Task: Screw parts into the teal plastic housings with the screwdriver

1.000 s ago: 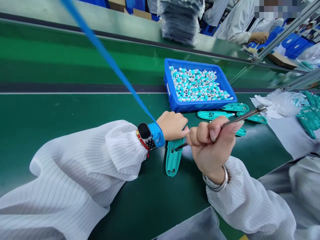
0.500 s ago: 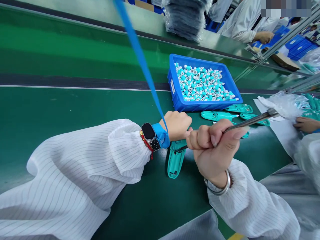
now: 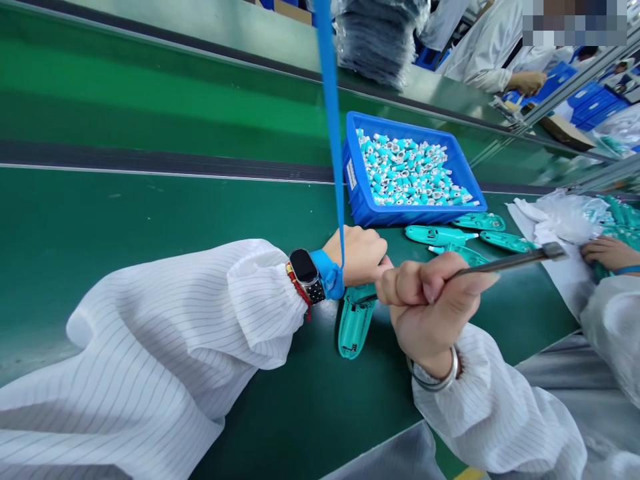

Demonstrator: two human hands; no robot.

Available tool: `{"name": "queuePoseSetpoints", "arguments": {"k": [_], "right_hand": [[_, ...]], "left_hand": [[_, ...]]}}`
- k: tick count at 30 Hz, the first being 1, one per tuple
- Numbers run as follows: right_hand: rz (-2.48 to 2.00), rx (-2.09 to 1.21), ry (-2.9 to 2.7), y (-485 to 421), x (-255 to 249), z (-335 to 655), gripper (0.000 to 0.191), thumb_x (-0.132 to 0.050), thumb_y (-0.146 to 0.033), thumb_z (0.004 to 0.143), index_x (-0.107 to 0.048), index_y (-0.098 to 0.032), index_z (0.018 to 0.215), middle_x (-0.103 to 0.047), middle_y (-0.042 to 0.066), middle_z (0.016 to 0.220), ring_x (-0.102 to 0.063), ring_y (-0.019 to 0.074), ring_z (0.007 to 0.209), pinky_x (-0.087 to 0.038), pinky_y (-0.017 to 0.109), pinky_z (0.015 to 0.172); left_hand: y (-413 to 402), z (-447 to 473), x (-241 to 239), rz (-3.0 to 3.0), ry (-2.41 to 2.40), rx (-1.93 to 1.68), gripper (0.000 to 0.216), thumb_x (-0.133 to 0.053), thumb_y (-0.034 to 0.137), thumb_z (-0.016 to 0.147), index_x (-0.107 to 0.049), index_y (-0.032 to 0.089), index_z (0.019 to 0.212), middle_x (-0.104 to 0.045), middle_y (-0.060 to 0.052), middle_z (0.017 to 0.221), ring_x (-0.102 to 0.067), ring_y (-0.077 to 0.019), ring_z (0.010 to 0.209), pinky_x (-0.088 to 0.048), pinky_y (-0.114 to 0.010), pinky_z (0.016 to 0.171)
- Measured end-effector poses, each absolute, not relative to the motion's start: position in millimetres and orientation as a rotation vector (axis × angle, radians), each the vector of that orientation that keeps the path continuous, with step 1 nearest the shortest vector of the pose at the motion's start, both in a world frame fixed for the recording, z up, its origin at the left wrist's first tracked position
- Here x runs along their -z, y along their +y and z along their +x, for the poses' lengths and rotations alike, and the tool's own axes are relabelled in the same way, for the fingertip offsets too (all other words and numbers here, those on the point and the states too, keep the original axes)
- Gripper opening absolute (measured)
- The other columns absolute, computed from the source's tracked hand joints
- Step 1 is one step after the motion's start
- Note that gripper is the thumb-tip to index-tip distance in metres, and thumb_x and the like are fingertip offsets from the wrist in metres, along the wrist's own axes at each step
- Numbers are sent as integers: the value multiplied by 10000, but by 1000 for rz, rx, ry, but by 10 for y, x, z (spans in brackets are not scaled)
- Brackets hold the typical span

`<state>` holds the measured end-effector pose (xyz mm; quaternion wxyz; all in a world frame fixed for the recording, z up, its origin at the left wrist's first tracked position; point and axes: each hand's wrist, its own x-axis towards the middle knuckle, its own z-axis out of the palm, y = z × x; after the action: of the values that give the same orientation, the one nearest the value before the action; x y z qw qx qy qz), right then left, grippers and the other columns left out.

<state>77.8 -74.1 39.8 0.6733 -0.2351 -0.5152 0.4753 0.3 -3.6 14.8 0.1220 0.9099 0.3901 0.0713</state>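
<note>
My left hand [image 3: 357, 255] is closed on the upper end of a teal plastic housing half [image 3: 356, 327], holding it against the green table. Its open inner side faces up, with small dark parts inside; the end under my hand is hidden. In my closed right hand [image 3: 433, 303] is a pair of metal tweezers [image 3: 505, 261], slanting across the fist. Their thin tip reaches into the housing half just below my left hand, while the back end sticks out to the right. A blue wrist strap [image 3: 327, 273] on my left wrist runs upward.
Behind my hands stands a blue bin [image 3: 415, 215] filled with small teal and white parts. Several more teal housing pieces [image 3: 437, 235] lie beside it. To the right, a co-worker's hand [image 3: 613, 252] rests near plastic bags [image 3: 570, 213]. A conveyor belt [image 3: 175, 100] runs behind the table.
The back end of the tweezers has swung slightly down and to the right. The blue strap now hangs nearly upright instead of slanting. Both hands keep their holds.
</note>
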Motion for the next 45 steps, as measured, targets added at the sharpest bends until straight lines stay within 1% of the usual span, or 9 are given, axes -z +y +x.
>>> {"name": "queuePoseSetpoints", "arguments": {"k": [4,9,14,18,25,28,32,41,45], "right_hand": [[-538,-1070,-1096,-746,-432,813,414,-399,-458,896,-305,-200,586,-130,-81,482,-117,46,362,-155,185,337],[-571,-1124,-1092,-765,-444,806,431,-439,-464,876,-288,-196,574,-119,-81,471,-102,43,367,-147,185,339],[-545,-1125,-1149,-771,-438,785,429,-446,-451,877,-286,-193,574,-125,-82,477,-86,40,383,-148,176,343],[-550,-1133,-1262,-754,-432,796,451,-417,-485,881,-291,-186,568,-147,-82,479,-125,34,374,-182,172,359],[-534,-1130,-1295,-734,-430,780,435,-391,-480,893,-296,-190,582,-146,-84,474,-122,32,365,-164,165,352],[-511,-1052,-1244,-736,-480,857,407,-406,-440,896,-303,-198,586,-141,-80,475,-118,38,361,-161,177,348],[-536,-1005,-1155,-726,-528,982,386,-369,-405,912,-294,-205,590,-119,-76,476,-93,45,355,-141,182,329],[-593,-1014,-1213,-752,-459,934,428,-308,-485,913,-268,-201,595,-112,-84,475,-66,42,361,-176,153,332],[-575,-1044,-1233,-752,-442,924,423,-321,-484,910,-277,-202,597,-116,-84,480,-66,42,365,-178,154,335]], "left_hand": [[-45,6,-119,2675,1135,-237,288,-385,261,812,-632,128,743,-637,-84,817,-602,-239,700,-314,-298,523],[-41,22,-80,2656,1143,-298,333,-377,306,833,-651,130,764,-640,-95,822,-601,-242,718,-346,-301,551],[-31,36,-53,2636,1158,-280,305,-392,299,819,-652,146,775,-639,-89,838,-593,-241,731,-368,-311,580],[-20,25,-57,2612,1196,-306,287,-389,286,792,-639,150,749,-636,-78,802,-583,-229,712,-357,-308,577],[-28,-28,-115,2607,1160,-311,342,-343,279,808,-643,121,761,-643,-111,840,-595,-240,712,-313,-310,541],[-43,-26,-96,2658,1180,-356,341,-351,285,794,-645,123,738,-650,-101,814,-601,-242,701,-296,-306,528],[-59,-23,-77,2707,1208,-402,344,-354,295,795,-641,124,715,-647,-90,781,-599,-228,671,-293,-294,524],[-50,-21,-42,2704,1195,-432,329,-363,284,802,-640,123,732,-651,-84,809,-591,-198,694,-304,-272,558],[-45,-20,-45,2680,1178,-432,332,-359,287,797,-637,124,721,-652,-100,798,-594,-217,689,-303,-291,542]]}}
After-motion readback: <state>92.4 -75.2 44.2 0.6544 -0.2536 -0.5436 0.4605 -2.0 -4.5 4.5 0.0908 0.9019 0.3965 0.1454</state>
